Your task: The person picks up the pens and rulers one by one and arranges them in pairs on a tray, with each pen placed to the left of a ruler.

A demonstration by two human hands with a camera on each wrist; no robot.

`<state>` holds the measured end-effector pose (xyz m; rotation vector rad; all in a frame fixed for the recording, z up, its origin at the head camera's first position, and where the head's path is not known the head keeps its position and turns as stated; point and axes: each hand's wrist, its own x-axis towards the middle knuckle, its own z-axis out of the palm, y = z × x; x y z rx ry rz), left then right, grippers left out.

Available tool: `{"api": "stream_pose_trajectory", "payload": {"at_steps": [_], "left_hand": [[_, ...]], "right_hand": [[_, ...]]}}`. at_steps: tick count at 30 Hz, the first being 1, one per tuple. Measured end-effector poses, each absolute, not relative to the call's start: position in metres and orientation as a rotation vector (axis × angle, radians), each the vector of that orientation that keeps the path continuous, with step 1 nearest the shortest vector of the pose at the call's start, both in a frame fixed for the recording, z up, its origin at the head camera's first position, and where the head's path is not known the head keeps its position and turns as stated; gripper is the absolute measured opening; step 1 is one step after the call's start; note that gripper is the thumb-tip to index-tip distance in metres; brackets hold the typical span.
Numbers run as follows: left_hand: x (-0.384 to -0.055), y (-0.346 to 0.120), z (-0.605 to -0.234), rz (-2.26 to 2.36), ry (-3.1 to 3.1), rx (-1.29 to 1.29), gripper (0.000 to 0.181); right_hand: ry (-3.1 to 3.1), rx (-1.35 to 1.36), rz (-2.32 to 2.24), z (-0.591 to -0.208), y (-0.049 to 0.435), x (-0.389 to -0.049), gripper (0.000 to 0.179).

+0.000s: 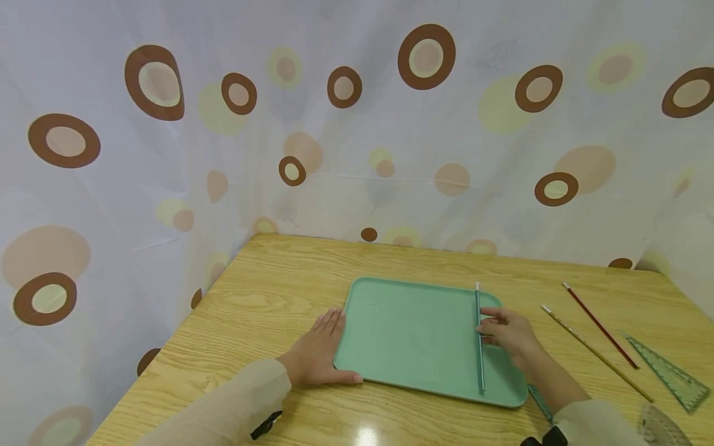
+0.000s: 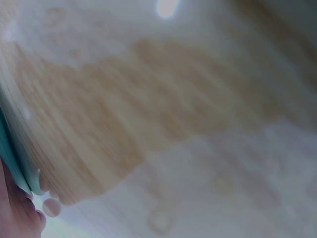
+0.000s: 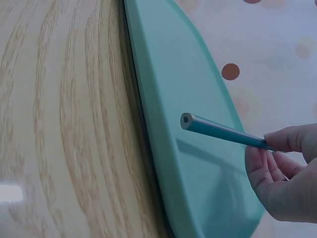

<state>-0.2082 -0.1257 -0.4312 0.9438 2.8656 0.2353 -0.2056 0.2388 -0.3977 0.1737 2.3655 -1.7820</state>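
A light green rectangular tray [image 1: 413, 334] lies on the wooden table. My right hand [image 1: 510, 334] pinches a teal pencil [image 1: 480, 359] between thumb and fingers over the tray's right part. In the right wrist view the flat, unsharpened end of the pencil [image 3: 218, 130] points out from the fingertips, and its shadow falls on the tray [image 3: 178, 89]. My left hand [image 1: 320, 353] rests at the tray's left edge with fingers straight and thumb along the near corner. Only part of the left hand [image 2: 20, 213] shows at the left wrist view's lower left, beside the tray's rim.
Right of the tray lie a gold patterned pencil [image 1: 597, 353], a red pencil [image 1: 599, 325] and a green set square [image 1: 666, 371]. A clear protractor [image 1: 661, 427] is at the near right. Partly under my right forearm shows a teal ruler-like strip [image 1: 538, 402]. A patterned curtain [image 1: 390, 136] hangs behind.
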Motion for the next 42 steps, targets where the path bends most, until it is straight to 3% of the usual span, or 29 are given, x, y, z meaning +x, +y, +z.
{"api": "stream_pose_trajectory", "payload": {"at_steps": [42], "left_hand": [[-0.208, -0.126, -0.431, 0.228, 2.858, 0.937, 0.113]], "right_hand": [[2.243, 0.209, -1.961, -0.402, 0.183, -0.214, 0.051]]}}
